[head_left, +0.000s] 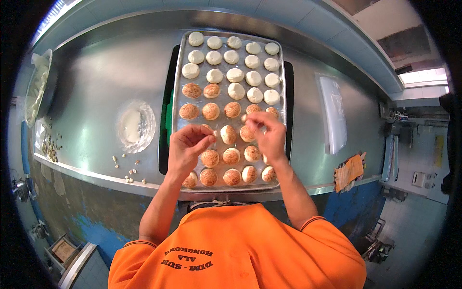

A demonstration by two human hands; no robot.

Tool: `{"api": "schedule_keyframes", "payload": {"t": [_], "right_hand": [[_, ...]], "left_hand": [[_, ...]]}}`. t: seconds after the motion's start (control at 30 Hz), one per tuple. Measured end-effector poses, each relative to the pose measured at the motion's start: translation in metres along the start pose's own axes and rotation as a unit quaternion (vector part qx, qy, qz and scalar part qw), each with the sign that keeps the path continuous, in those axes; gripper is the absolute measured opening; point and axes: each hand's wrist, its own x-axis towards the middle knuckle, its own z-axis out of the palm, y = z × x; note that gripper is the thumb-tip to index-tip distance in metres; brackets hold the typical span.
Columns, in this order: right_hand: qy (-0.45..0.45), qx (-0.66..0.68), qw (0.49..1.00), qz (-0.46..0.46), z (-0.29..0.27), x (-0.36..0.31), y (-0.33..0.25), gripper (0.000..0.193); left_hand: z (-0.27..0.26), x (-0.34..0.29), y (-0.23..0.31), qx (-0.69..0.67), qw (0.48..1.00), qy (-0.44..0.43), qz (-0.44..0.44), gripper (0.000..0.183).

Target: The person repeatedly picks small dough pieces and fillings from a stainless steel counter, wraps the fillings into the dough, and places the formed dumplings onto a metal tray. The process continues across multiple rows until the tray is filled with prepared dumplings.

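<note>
A metal baking tray (pixel 281 53) holds rows of round dough buns. The far rows are plain pale buns (pixel 236 75), while the nearer ones, such as this streaked bun (pixel 231 155), carry orange-brown markings. Over the tray's near half, my left hand (pixel 188 148) is closed in a pinch beside a streaked bun; what sits between its fingertips is too small to make out. My right hand (pixel 269 137) hovers over the right-hand columns, thumb and fingers pinched around a small pale piece (pixel 244 117). Both hands hide some of the buns beneath them.
On the steel counter (pixel 96 86) left of the tray lie a clear plastic bowl (pixel 136 126) with whitish contents, loose pale pieces (pixel 133 172) and a small greenish heap (pixel 51 147). To the right are stacked plastic sheets (pixel 333 115) and a folded orange cloth (pixel 350 172).
</note>
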Motion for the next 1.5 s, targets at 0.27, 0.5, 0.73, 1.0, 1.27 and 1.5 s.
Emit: {"api": "schedule_keyframes", "payload": {"t": [0.27,0.5,0.73,1.0,1.27,1.5], "right_hand": [[0.002,-0.22,0.973,-0.074,-0.028,0.077,0.122,0.012],[-0.024,-0.252,0.964,-0.076,-0.026,0.08,0.133,0.012],[0.04,-0.194,0.979,-0.05,-0.047,0.063,0.122,0.016],[0.048,-0.157,0.986,0.019,-0.057,0.052,0.097,0.015],[-0.035,-0.103,0.994,-0.009,-0.012,0.028,0.023,0.012],[-0.287,-0.02,0.952,-0.105,0.139,-0.027,-0.017,0.011]], "left_hand": [[0.031,0.092,-0.007,0.301,0.949,0.015,0.098,0.014],[0.056,0.167,-0.019,0.425,0.886,-0.047,0.18,0.016],[0.065,0.203,-0.05,0.555,0.8,-0.118,0.195,0.016],[0.055,0.189,-0.045,0.529,0.796,-0.081,0.284,0.019],[-0.006,0.033,-0.031,0.323,0.936,0.061,0.125,0.02],[-0.116,-0.083,-0.062,0.293,0.918,0.256,0.079,0.015]]}}
